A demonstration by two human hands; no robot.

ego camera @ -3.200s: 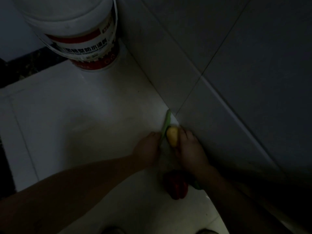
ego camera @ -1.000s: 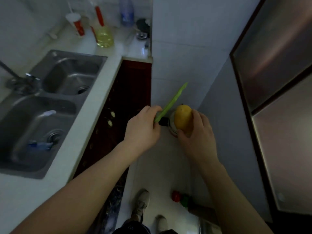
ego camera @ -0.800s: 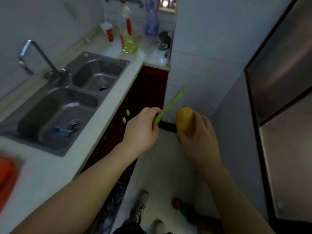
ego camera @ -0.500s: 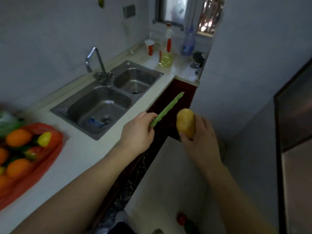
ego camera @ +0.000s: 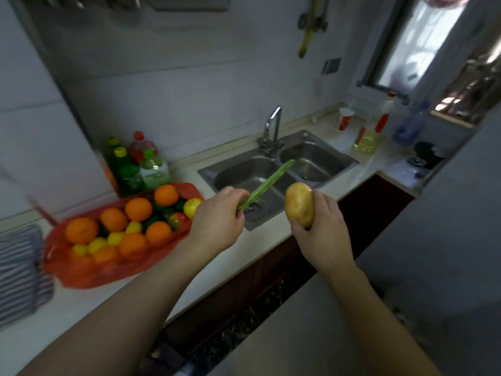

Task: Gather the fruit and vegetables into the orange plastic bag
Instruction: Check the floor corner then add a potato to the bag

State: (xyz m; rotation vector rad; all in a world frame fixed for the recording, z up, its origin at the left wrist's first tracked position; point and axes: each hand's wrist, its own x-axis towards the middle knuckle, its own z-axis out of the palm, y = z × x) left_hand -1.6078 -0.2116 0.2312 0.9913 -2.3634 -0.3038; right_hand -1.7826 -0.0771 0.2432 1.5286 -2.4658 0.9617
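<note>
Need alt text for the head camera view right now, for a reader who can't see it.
Above a kitchen counter, the left hand holds a green stalk and the right hand a potato. An open orange plastic bag of fruit lies left of the steel sink.

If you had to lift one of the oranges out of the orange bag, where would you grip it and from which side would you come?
Probably the orange at the back of the orange bag. It sits on top of the pile with its upper half bare, so come straight down from above and wrap the fingers around its widest part. Its sides are crowded by other fruit.
</note>
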